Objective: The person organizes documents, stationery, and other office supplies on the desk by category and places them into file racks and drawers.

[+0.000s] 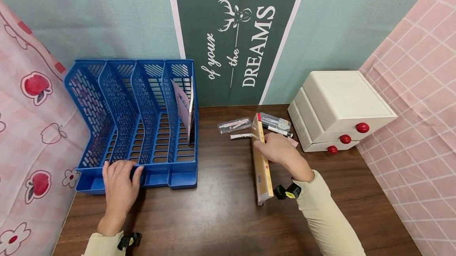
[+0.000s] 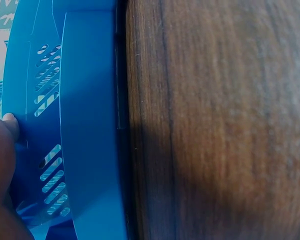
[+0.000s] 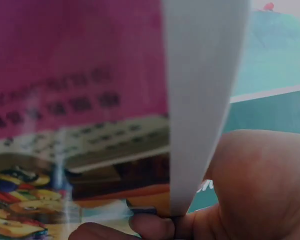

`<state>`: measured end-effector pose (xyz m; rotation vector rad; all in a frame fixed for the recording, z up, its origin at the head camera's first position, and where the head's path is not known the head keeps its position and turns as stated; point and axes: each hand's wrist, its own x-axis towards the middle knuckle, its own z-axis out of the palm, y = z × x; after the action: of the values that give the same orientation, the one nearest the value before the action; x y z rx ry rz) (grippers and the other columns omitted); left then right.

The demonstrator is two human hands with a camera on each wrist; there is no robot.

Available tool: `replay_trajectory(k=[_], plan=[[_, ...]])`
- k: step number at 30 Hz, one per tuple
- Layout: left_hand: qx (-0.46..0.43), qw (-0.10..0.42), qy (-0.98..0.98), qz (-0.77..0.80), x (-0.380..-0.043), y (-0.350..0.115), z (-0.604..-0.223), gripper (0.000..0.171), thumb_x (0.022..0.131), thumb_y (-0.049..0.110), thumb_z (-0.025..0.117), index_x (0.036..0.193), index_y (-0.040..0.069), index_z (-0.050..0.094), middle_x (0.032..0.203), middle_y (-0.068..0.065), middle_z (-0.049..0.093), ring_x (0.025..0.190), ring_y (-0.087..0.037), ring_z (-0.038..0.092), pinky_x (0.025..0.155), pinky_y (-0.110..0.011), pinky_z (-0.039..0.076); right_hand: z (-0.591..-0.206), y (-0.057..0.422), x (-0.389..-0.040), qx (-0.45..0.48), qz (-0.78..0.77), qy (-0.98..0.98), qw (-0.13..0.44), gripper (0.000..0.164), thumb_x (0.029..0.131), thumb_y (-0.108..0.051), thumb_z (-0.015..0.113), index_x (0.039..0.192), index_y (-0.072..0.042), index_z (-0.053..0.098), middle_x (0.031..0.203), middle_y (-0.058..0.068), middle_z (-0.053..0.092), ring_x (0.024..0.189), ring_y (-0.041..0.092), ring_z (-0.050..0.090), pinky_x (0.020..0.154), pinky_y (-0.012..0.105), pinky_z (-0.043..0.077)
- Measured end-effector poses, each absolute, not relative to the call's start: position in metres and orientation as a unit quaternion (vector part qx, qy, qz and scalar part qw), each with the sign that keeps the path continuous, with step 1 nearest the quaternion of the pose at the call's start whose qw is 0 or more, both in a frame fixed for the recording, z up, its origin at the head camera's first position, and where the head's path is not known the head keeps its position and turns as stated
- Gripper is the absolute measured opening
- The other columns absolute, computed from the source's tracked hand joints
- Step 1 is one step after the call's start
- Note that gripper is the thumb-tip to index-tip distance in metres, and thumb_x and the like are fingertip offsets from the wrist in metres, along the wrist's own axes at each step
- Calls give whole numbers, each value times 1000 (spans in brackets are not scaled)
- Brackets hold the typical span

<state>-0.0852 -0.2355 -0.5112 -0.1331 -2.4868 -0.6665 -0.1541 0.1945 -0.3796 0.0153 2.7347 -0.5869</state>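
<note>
My right hand [image 1: 279, 151] grips a book [image 1: 264, 165] by its upper part, holding it on edge with the yellow spine facing up. In the right wrist view the book's cover [image 3: 80, 70] shows a magenta band over a colourful picture, with thumb and fingertips at its lower edge. On the left, my left hand [image 1: 121, 182] holds the front rim of a blue file rack [image 1: 153, 167], thumb to the right and fingers over the rim. The left wrist view shows the thumb [image 2: 9, 125] against the blue plastic. A thin book [image 1: 186, 107] stands in the rack's rightmost slot.
Behind the held book lie a clear pencil case [image 1: 234, 125], a second clear case [image 1: 276, 120], a black-and-white marker [image 1: 279, 131] and a white patterned stick [image 1: 241, 136]. A white drawer box [image 1: 342, 105] with red knobs stands at the right, near the pink curtain [image 1: 420, 101].
</note>
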Motion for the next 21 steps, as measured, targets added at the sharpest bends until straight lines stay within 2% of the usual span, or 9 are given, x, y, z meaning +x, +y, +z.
replay_trajectory(k=[6, 13, 18, 21], plan=[[-52, 281, -926, -247, -85, -235, -514, 18, 88, 6, 76, 98, -4, 64, 99, -26, 65, 110, -48, 49, 117, -65, 14, -378, 206, -150, 28, -216, 960, 174, 36, 93, -37, 47, 87, -7, 65, 71, 4, 68, 58, 17, 66, 54, 33, 47], [-60, 290, -923, -246, -86, -235, -514, 18, 88, 6, 75, 98, -5, 63, 98, -27, 64, 110, -49, 49, 117, -65, 13, -376, 212, -139, 12, -211, 963, 166, 31, 93, -25, 46, 100, 0, 62, 68, 4, 68, 53, 15, 63, 51, 31, 47], [-58, 287, -924, -247, -86, -236, -515, 18, 88, 6, 75, 98, -4, 63, 99, -26, 64, 110, -48, 49, 119, -63, 11, -373, 212, -138, -1, -206, 963, 176, 32, 100, -26, 54, 109, 3, 61, 69, 4, 68, 55, 14, 64, 52, 31, 48], [-59, 286, -924, -247, -87, -236, -516, 18, 88, 6, 75, 98, -4, 63, 99, -26, 64, 111, -48, 49, 119, -62, 12, -375, 214, -139, -8, -218, 958, 187, 35, 99, -27, 60, 116, 3, 61, 71, 3, 70, 57, 14, 66, 54, 31, 49]])
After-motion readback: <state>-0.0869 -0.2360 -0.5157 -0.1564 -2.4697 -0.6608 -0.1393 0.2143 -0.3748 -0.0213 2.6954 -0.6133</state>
